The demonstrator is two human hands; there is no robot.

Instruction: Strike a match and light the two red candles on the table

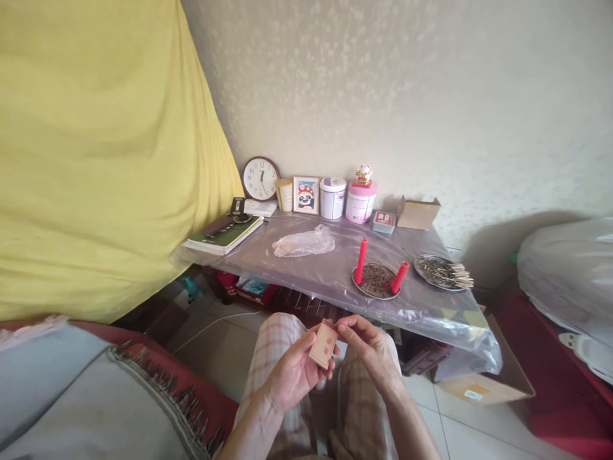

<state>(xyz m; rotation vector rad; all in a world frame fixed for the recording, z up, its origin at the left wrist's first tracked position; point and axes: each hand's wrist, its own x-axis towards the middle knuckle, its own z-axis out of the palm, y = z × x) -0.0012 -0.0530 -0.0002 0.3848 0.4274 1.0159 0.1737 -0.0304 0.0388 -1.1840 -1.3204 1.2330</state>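
Observation:
My left hand [292,370] is closed around a small tan matchbox [324,345] with red print, held above my knees in checked trousers. My right hand [371,345] pinches at the top end of the box with its fingertips together. Just beyond, on the low plastic-covered table [306,271], a round metal plate [375,281] carries two red candles [361,260], both leaning. A second plate [438,271] to its right holds a bundle of thin sticks.
Along the wall stand a clock [260,178], a framed picture [306,194], tins [332,197], a small cardboard box [418,213], books [224,234] and a crumpled clear bag [304,243]. A yellow sheet [96,160] hangs left. A cardboard carton [483,377] sits on the floor right.

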